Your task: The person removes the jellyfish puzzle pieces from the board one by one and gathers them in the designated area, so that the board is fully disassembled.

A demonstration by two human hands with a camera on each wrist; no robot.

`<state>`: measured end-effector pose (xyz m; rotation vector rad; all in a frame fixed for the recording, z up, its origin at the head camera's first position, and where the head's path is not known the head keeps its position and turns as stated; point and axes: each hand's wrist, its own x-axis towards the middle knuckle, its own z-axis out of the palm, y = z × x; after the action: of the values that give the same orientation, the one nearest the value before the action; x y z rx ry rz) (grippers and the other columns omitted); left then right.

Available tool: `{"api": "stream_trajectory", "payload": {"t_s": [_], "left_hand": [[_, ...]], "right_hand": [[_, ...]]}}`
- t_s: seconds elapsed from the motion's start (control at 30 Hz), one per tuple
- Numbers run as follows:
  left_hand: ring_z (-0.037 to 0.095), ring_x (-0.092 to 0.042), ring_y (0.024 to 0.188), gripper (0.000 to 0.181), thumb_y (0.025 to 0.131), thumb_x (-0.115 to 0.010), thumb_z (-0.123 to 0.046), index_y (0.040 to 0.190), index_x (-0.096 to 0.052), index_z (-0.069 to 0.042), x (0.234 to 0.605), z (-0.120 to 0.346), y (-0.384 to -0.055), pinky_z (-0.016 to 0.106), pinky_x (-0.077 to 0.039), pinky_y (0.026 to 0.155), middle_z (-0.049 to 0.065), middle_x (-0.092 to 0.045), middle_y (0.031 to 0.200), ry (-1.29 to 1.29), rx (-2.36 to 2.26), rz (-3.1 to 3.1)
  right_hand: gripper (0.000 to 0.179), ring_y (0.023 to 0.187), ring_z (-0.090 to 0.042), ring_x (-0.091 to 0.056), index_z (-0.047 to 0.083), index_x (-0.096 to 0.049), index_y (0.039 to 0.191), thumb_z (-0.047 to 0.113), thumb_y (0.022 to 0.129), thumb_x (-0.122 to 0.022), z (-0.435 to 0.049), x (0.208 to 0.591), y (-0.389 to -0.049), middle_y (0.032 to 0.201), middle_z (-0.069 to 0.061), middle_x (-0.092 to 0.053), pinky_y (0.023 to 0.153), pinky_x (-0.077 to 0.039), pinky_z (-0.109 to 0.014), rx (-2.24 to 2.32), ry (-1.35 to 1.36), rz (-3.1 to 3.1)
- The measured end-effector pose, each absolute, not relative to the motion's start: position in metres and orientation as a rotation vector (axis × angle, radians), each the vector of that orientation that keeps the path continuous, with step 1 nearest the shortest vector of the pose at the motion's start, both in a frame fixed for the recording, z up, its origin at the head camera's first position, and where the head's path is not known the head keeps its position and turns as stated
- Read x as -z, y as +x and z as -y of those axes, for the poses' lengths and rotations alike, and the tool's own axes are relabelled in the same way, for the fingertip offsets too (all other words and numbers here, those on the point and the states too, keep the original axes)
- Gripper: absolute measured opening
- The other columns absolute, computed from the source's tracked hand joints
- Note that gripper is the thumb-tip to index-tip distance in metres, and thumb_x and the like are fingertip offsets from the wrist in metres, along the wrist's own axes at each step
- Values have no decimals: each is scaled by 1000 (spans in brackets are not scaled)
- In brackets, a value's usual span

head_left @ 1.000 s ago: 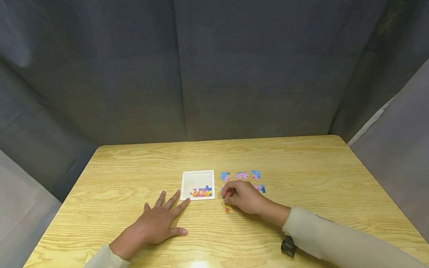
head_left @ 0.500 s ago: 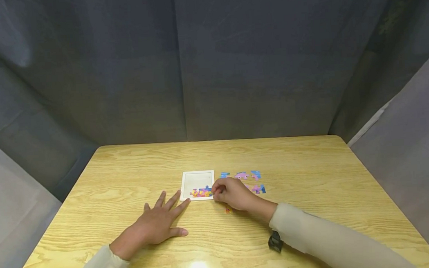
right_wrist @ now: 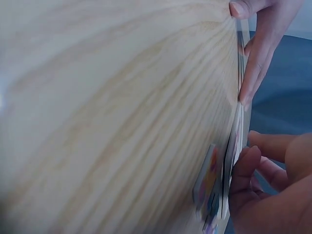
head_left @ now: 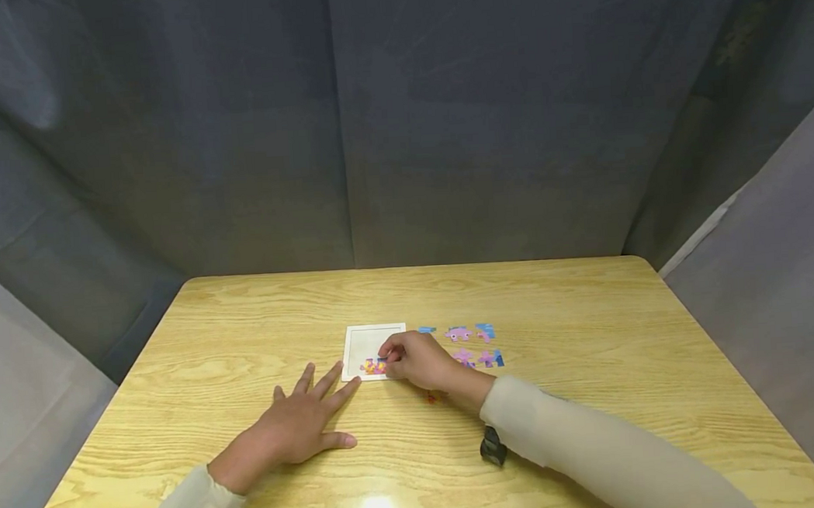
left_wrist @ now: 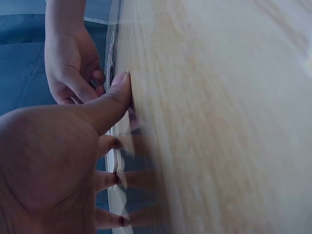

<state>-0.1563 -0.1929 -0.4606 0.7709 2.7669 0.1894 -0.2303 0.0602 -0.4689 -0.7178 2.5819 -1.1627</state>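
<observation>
A white square puzzle frame (head_left: 347, 351) lies on the table, with joined pink, yellow and blue jigsaw pieces (head_left: 370, 366) along its lower edge. Over the frame's lower right, my right hand (head_left: 421, 363) pinches what seems a small blue jigsaw piece, mostly hidden by the fingertips. In the right wrist view, that thumb and index finger (right_wrist: 249, 155) come together close to the frame. My left hand (head_left: 304, 422) rests palm down with spread fingers, its fingertips touching the frame's lower left corner. In the left wrist view, its thumb (left_wrist: 114, 100) is extended along the tabletop.
Loose pink and blue jigsaw pieces (head_left: 458, 334) lie in rows right of the frame, some partly covered by my right hand. An orange-red piece (head_left: 432, 398) lies nearer, below my right wrist. The wooden table (head_left: 558, 315) ends at dark curtains (head_left: 483, 125).
My right hand has moved left from the loose pieces to above the puzzle frame, fingertips still drawn together. My left hand has stayed in place at the frame's corner.
</observation>
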Motion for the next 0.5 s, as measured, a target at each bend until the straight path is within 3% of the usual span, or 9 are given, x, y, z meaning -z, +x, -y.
{"api": "stream_trajectory", "payload": {"t_s": [0.3, 0.5], "left_hand": [[57, -12, 152, 90, 91, -54, -73, 165, -26, -31, 464, 194, -158, 88, -28, 96, 9, -11, 174, 767, -197, -2765], [57, -12, 152, 89, 91, -56, -72, 165, -26, -31, 462, 194, -157, 88, -28, 96, 9, -11, 174, 762, -208, -2759]], "right_hand": [[25, 87, -14, -59, -1, -71, 115, 3, 91, -77, -51, 469, -230, 94, -3, -66, 87, -56, -31, 1073, -695, -2602], [22, 85, -13, -58, 5, -72, 110, 5, 89, -80, -46, 469, -232, 91, 1, -64, 83, -53, -31, 1027, -615, -2641]]}}
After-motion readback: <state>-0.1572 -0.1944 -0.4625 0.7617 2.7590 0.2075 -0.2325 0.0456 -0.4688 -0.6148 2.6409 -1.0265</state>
